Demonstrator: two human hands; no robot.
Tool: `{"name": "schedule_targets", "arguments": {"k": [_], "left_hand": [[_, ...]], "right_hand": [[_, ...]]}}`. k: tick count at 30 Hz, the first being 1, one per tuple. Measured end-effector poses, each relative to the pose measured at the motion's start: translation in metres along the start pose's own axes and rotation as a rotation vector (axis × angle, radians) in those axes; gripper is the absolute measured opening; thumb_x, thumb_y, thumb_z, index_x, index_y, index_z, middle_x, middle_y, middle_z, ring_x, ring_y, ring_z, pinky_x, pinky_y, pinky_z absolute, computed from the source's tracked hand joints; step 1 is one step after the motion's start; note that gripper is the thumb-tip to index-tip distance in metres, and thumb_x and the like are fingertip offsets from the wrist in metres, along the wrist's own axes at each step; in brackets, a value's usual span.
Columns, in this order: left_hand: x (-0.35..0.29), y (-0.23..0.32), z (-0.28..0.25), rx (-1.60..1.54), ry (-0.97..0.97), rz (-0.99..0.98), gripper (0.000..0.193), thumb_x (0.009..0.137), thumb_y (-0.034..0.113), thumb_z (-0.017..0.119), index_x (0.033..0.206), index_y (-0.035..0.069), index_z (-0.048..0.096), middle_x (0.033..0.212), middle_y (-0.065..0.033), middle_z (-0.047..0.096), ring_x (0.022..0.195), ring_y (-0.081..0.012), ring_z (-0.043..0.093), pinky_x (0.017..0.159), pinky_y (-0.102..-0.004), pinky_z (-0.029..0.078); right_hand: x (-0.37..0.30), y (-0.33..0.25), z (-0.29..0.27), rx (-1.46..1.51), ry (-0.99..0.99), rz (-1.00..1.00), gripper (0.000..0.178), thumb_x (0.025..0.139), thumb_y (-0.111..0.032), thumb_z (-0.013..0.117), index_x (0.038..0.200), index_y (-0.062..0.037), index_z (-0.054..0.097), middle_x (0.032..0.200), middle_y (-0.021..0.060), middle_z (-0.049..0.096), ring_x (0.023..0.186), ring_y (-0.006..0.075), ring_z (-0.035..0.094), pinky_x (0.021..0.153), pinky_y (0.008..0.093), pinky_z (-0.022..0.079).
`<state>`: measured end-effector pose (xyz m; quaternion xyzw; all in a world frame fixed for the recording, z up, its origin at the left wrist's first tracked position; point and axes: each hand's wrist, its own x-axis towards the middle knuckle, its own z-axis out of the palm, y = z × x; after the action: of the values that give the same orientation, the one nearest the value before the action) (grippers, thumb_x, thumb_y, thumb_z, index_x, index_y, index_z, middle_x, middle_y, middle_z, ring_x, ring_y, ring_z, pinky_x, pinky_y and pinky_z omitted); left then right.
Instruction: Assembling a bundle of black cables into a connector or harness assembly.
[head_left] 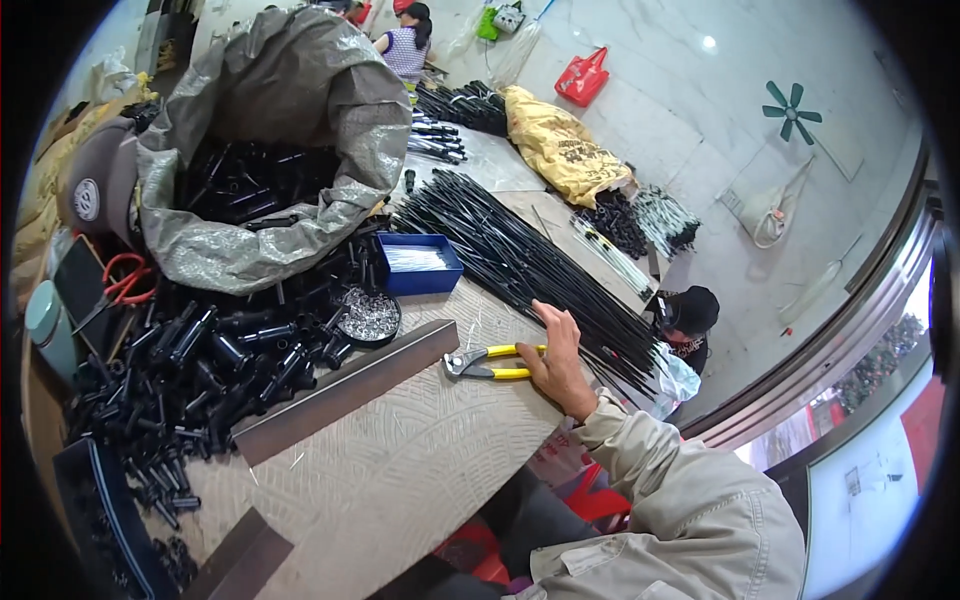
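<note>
My right hand (562, 365) rests over the right side of the worktable, palm down, its fingers stretched out and the thumb apart. The thumb lies against the yellow handles of a pair of end-cutting pliers (497, 362), whose metal jaws point left. Just beyond my fingertips lies a large bundle of long thin black rods (530, 270). A brown metal angle bar (345, 393) lies left of the pliers' jaws, slanting across the cardboard-like tabletop (400, 480). My left hand is out of view.
Black tubular parts (235, 350) heap up on the left below a big grey woven sack (375, 130). A blue box (420, 265) of thin pins, a round dish (368, 316) of small clear pieces and red-handled scissors (125, 280) stand near. A person in a black cap (690, 310) is beyond the table.
</note>
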<state>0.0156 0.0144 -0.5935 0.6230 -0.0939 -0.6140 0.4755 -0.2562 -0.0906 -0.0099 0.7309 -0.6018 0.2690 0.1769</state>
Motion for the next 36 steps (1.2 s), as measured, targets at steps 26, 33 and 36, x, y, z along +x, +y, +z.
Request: {"name": "schedule_targets", "arguments": {"k": [26, 33, 36], "left_hand": [[-0.023, -0.005, 0.102, -0.097, -0.103, -0.083, 0.046, 0.091, 0.037, 0.048, 0.117, -0.001, 0.05, 0.12, -0.0148, 0.051, 0.109, -0.0236, 0.047, 0.093, -0.0347, 0.036], [-0.032, -0.008, 0.116, -0.111, -0.122, -0.098, 0.047, 0.091, 0.037, 0.048, 0.118, -0.001, 0.05, 0.121, -0.015, 0.051, 0.11, -0.0236, 0.047, 0.093, -0.0347, 0.036], [-0.037, -0.006, 0.124, -0.122, -0.129, -0.1, 0.047, 0.091, 0.037, 0.048, 0.119, -0.001, 0.049, 0.121, -0.0151, 0.05, 0.11, -0.0236, 0.046, 0.094, -0.0346, 0.036]], "right_hand": [[-0.001, 0.0, -0.002, 0.073, -0.064, 0.056, 0.055, 0.085, -0.024, 0.054, 0.13, -0.0017, 0.032, 0.112, 0.0113, 0.052, 0.109, 0.0228, 0.047, 0.104, 0.0449, 0.016], [0.001, 0.002, -0.004, 0.115, -0.055, 0.055, 0.057, 0.086, -0.028, 0.053, 0.131, -0.0017, 0.031, 0.108, 0.0106, 0.054, 0.109, 0.0219, 0.048, 0.104, 0.0447, 0.016], [0.001, 0.002, -0.001, 0.125, -0.065, 0.07, 0.057, 0.088, -0.032, 0.051, 0.131, -0.0016, 0.031, 0.108, 0.0104, 0.054, 0.109, 0.0218, 0.047, 0.104, 0.0448, 0.016]]}}
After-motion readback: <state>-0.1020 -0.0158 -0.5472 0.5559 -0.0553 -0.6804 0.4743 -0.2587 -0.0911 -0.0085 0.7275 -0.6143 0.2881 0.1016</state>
